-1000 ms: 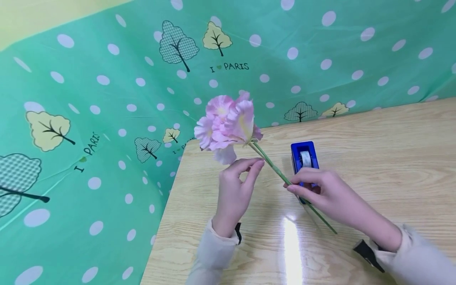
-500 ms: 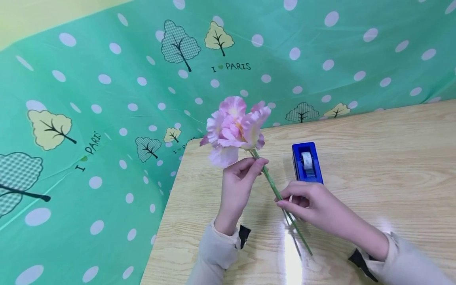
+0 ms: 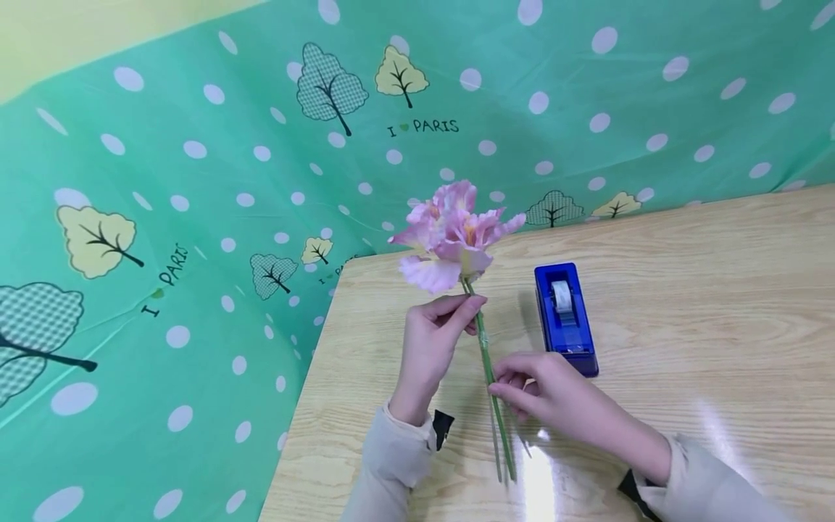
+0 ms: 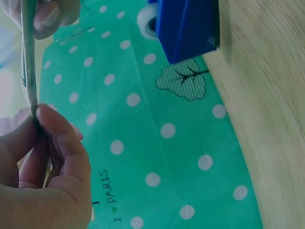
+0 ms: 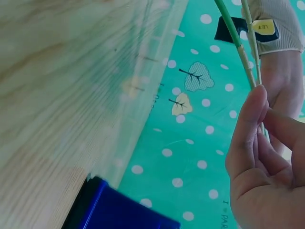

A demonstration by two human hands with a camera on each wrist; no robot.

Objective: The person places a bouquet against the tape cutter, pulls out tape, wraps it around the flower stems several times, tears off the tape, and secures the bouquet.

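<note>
Pink artificial flowers stand nearly upright over the table, blossoms at the top. My left hand pinches their green stems just below the blossoms. Lower down, the thumb and fingers of my right hand pinch the same stems, which spread apart towards their ends. A shiny band, looking like clear tape, wraps the stems between both hands. In the left wrist view, the left hand holds the stems between thumb and fingertips. The right wrist view shows two stem ends above the right hand.
To the right of the flowers, a blue tape dispenser with a roll of clear tape stands on the wooden table. A green dotted cloth printed with trees hangs behind and along the left side.
The flowers have turned from leaning left to nearly upright, and the blossoms have shifted right. My right hand has moved left and down with the stems, uncovering the tape dispenser. My left hand now pinches the stems.
</note>
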